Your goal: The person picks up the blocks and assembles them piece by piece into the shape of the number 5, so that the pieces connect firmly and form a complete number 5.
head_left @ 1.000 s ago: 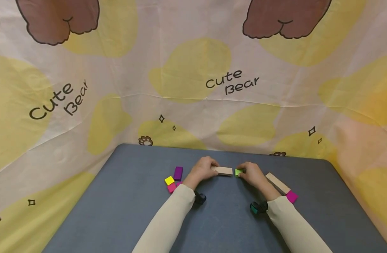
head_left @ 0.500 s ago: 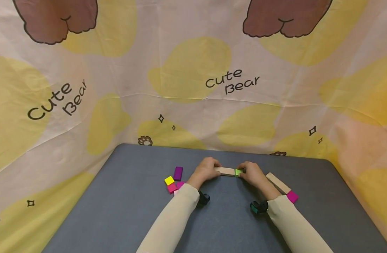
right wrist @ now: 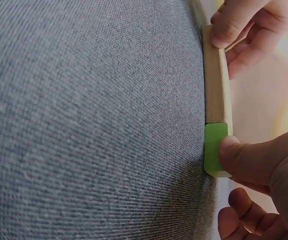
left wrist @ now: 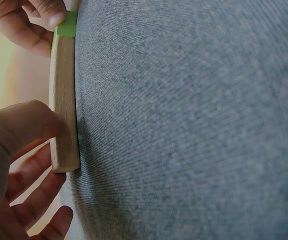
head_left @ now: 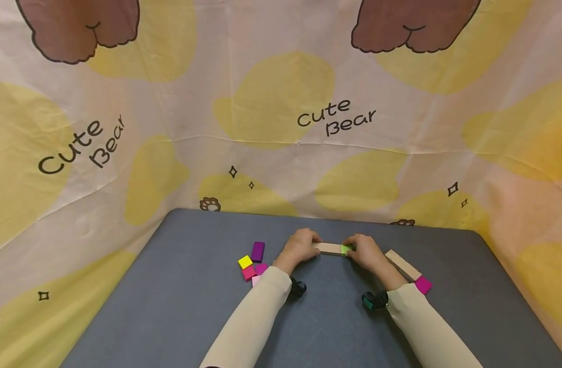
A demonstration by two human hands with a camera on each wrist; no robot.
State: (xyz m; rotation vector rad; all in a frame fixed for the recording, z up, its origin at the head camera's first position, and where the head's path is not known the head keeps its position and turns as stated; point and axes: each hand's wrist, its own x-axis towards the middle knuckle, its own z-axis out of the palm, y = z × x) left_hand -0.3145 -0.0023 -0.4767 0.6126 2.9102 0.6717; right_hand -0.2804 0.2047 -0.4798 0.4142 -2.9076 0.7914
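A plain wooden block (head_left: 329,249), long and flat, lies on the grey table towards its far side. My left hand (head_left: 301,245) pinches it near its left end, thumb on the near face, as the left wrist view shows. Against the block's right end sits a small green block (right wrist: 215,148), lined up with it end to end. My right hand (head_left: 366,251) pinches the green block, its thumb on the near face and the other fingers behind. In the right wrist view the two blocks meet with hardly any gap.
Left of my left hand lie a purple block (head_left: 258,252), a yellow block (head_left: 245,262), a red-pink block (head_left: 249,273), a magenta block (head_left: 261,269) and a pale pink block (head_left: 255,280). Beyond my right forearm, another wooden block (head_left: 403,265) slants towards a magenta block (head_left: 423,284). A printed cloth (head_left: 272,112) hangs behind the table.
My left hand has slid the wooden block right until it met the green block, closing the gap between them. My right hand has kept its place, holding the green block.
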